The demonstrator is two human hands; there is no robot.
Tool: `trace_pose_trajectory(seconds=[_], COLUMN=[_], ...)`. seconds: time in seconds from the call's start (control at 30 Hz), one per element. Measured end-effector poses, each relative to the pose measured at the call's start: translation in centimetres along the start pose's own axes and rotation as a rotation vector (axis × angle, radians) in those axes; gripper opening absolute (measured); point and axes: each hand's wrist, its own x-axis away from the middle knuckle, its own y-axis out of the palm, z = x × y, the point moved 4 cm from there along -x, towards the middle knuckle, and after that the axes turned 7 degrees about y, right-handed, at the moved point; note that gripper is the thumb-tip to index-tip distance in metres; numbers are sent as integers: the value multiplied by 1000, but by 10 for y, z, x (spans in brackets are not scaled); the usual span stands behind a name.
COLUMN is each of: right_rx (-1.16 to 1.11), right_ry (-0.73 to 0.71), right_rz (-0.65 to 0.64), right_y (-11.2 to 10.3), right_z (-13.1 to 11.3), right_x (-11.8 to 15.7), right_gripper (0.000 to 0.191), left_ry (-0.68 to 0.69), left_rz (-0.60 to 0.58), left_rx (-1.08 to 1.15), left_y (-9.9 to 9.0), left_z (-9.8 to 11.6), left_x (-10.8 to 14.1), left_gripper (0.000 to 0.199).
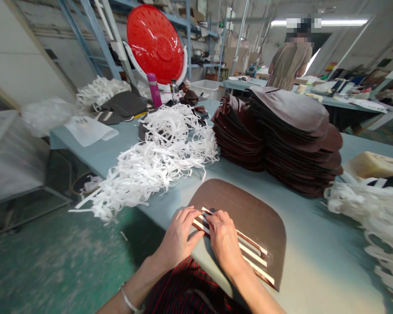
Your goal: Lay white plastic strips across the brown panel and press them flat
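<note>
The brown panel [245, 205] lies flat on the blue-green table [317, 248], at the edge nearest the wearer. 3 white strips [253, 254] run side by side along its near part, partly covered by the hands.

The left hand [182, 233] rests at the left end of the strips. Its fingers lie close together, curved over the panel, with the thumb apart from them at the near edge. A bracelet [129, 300] circles the left wrist.

The right hand [223, 235] bears on the strips just beside the left hand. Its fingers are bent and bunched, tips down; whether they pinch anything cannot be told.

Beyond the panel, to the left, is a loose heap of white strips [150, 168]. Beyond it, to the right, 2 adjoining stacks of dark brown pieces [291, 144] stand on the table. A yellowish block [375, 165] and a second white heap [367, 209] are at the far right. A magenta bottle [154, 90] stands upright near a red basin [155, 43]. 1 person [290, 63] is in the background, back turned.
</note>
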Motion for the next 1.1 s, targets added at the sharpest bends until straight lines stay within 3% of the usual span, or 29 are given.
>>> trace_pose_trajectory(seconds=[0.23, 0.5, 0.6, 0.73, 0.9, 1.07, 1.1], right_rx=[126, 354, 394, 337, 175, -161, -226], right_ry=[-34, -107, -106, -88, -3, 28, 4], right_rz=[64, -129, -143, -98, 26, 185, 184], right_y=[-2, 6, 8, 12, 3, -12, -13], right_z=[-3, -30, -39, -36, 2, 21, 18], right_x=[0, -21, -27, -31, -29, -13, -11], right_gripper=[20, 22, 25, 24, 11, 13, 15], left_ry=[-21, -102, -98, -92, -89, -100, -140], left_rz=[48, 128, 131, 138, 125, 96, 86], left_rx=[60, 160, 185, 172, 162, 192, 202], left_y=[4, 1, 0, 0, -4, -19, -21], left_z=[-4, -6, -6, -6, -5, 0, 0], left_x=[2, 2, 2, 2, 3, -13, -19], left_gripper=[38, 38, 37, 38, 41, 7, 15])
